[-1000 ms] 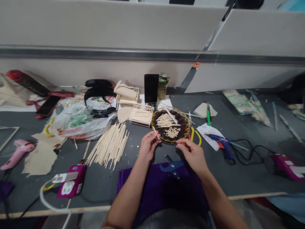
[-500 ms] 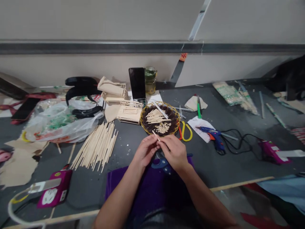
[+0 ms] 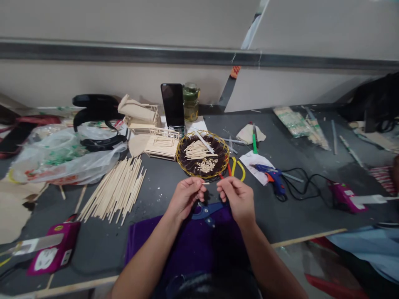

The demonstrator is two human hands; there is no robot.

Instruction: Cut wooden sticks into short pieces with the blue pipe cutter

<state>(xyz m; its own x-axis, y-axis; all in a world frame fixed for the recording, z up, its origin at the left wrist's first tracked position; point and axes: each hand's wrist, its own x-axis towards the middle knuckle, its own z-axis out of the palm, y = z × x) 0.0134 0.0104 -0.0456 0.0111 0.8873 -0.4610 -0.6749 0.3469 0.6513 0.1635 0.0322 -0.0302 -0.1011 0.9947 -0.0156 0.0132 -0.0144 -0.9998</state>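
Note:
My left hand (image 3: pixel 186 197) pinches a short wooden stick (image 3: pixel 205 183) just in front of a round woven basket (image 3: pixel 181 162) that holds cut stick pieces and tiny bits. My right hand (image 3: pixel 237 197) is beside it with fingers pinched together; whether it holds anything is too small to tell. Both hands hover over a blue-handled cutter (image 3: pixel 205 210) lying on a purple cloth (image 3: pixel 193 243) at the table's near edge.
A pile of long wooden sticks (image 3: pixel 115 189) lies left of the hands, with a plastic bag (image 3: pixel 59 160) behind. A small stick model (image 3: pixel 162 145), a phone (image 3: pixel 173 104) and a jar (image 3: pixel 190 101) stand at the back. A blue glue gun (image 3: pixel 271 176) and yellow-handled scissors (image 3: pixel 237 166) lie right.
The camera view shifted right and down. My hands came together on the stick, then the right hand drew a little away to the right while the left keeps the stick.

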